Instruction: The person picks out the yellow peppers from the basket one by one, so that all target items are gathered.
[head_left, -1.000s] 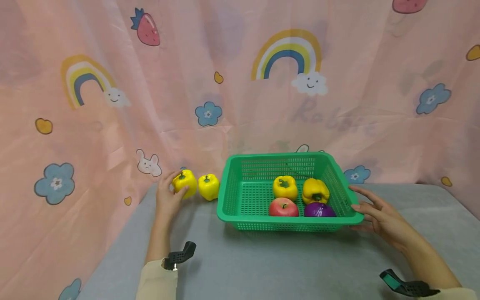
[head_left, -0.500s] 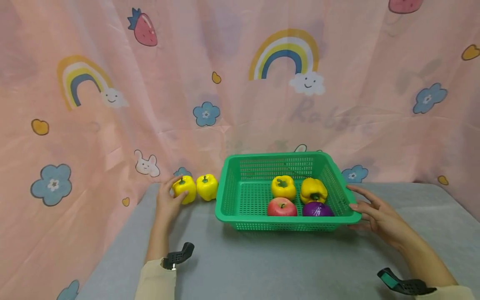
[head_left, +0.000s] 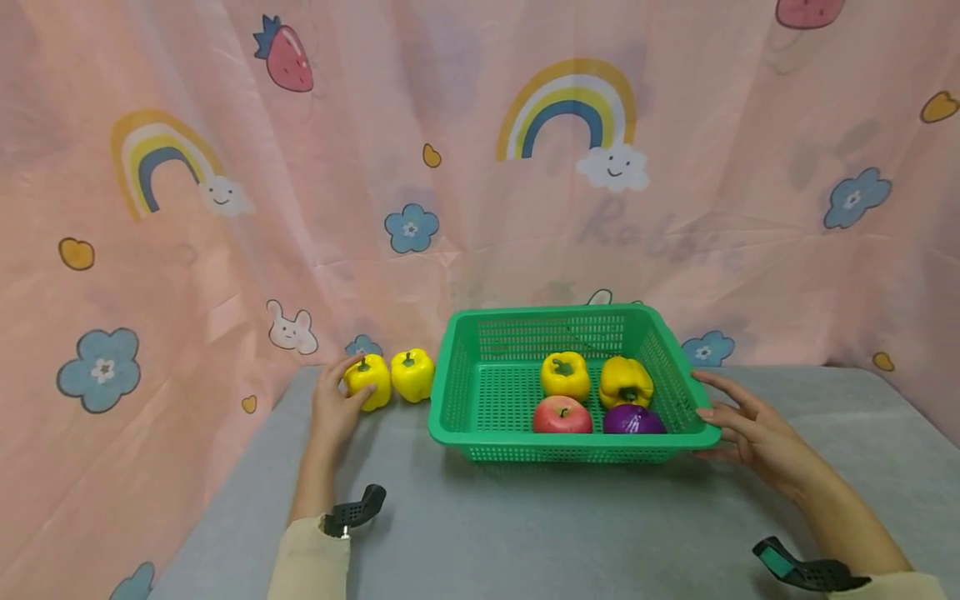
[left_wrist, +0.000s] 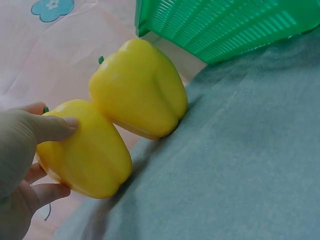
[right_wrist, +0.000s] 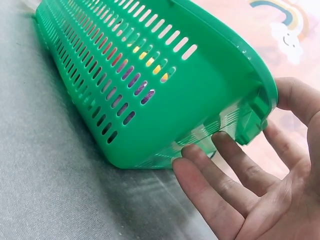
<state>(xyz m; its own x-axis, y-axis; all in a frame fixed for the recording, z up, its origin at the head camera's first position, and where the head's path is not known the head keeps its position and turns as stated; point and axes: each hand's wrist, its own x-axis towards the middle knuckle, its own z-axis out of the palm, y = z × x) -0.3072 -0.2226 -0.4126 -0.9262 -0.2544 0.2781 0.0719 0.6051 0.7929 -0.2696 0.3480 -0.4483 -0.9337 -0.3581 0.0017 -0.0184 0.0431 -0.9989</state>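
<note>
My left hand (head_left: 337, 408) pinches a yellow bell pepper (left_wrist: 90, 155) between thumb and fingers. It stands stem up on the grey table at the left, its base at or close to the surface. A second yellow bell pepper (head_left: 412, 376) stands right beside it, touching or nearly so. Farther right is the green plastic basket (head_left: 562, 439). Against its right end rests my right hand (head_left: 772, 446), fingers spread and fairly straight, thumb at the rim in the right wrist view. Inside the basket are two yellow bell peppers (head_left: 566, 377), a red apple (head_left: 562, 415) and a shiny purple item (head_left: 633, 419).
Grey cloth covers the table (head_left: 570, 525). A pink printed curtain (head_left: 337, 167) hangs along its back edge, close behind the basket and the peppers. The basket's left half shows bare mesh.
My left hand has lowered the pepper slightly to stand beside the other one. My right hand stays at the basket, and the whole view has shifted a little.
</note>
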